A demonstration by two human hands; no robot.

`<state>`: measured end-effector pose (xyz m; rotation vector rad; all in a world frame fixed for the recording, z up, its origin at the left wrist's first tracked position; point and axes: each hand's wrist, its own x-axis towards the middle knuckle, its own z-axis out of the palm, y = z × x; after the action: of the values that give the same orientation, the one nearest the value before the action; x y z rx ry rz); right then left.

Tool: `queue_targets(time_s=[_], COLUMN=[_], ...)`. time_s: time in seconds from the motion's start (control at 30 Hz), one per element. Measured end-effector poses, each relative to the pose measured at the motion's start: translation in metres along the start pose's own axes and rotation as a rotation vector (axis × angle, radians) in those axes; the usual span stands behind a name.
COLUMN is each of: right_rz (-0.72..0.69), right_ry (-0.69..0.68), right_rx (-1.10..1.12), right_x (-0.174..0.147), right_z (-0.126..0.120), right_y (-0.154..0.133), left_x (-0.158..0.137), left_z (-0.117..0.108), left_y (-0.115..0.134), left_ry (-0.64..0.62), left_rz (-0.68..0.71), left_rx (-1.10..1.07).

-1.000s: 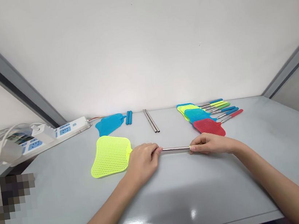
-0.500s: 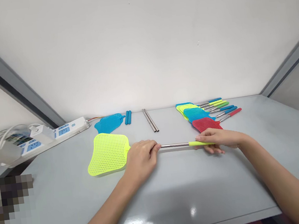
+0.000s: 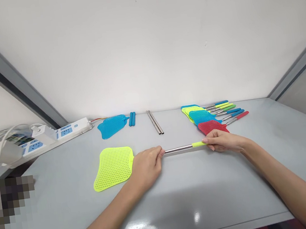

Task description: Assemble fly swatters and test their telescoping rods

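Both hands hold a yellow-green fly swatter (image 3: pixel 115 168), its perforated head to the left and its metal rod running right. My left hand (image 3: pixel 148 165) is closed around the rod near the head, hiding the joint between them. My right hand (image 3: pixel 222 141) grips the yellow-green handle at the other end, covering most of it. Just behind my right hand lies a red fly swatter (image 3: pixel 211 126), part of an overlapping row with blue, yellow and green ones.
Blue swatter heads (image 3: pixel 112 126) lie at the back left beside two blue handles (image 3: pixel 132 119). Two metal rods (image 3: pixel 155 122) rest at the back middle. A white power strip (image 3: pixel 70 129) with plugs and cables runs along the left. The grey table (image 3: pixel 186 196) meets a white wall.
The swatter's head has tilted down toward me while its handle end has risen slightly. My right hand's fingers have closed more tightly around the handle.
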<state>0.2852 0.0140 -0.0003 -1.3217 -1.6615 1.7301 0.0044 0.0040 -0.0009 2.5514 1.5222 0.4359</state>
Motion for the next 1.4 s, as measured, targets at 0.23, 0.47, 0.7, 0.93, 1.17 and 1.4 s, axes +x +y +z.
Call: queue_targets(time_s=[0.23,0.47,0.7,0.93,1.17,1.4], right_rz=[0.0,-0.01,-0.029,-0.043,-0.061,-0.126], right_ry=[-0.02,0.01,-0.004,-0.011,-0.024,-0.028], right_rx=[-0.089,-0.141,-0.098,-0.073,-0.046,-0.016], right_x=[-0.002,0.0,0.002,0.003,0.004,0.004], right_z=[0.002,0.008,0.011,0.016,0.022,0.028], right_y=[0.001,0.002,0.002,0.0,-0.001,-0.005], left_x=[-0.005,-0.006,-0.006,-0.006,-0.007,-0.003], left_z=[0.006,0.006,0.004,0.005,0.008,0.004], left_y=[0.007,0.01,0.014,0.016,0.02,0.017], left_ry=[-0.046,-0.091,-0.093,-0.068,-0.054,-0.003], left_rz=[-0.078,-0.1,-0.103,-0.086,-0.051,0.01], left_rx=[0.026,0.044,0.059,0.059,0.062,-0.002])
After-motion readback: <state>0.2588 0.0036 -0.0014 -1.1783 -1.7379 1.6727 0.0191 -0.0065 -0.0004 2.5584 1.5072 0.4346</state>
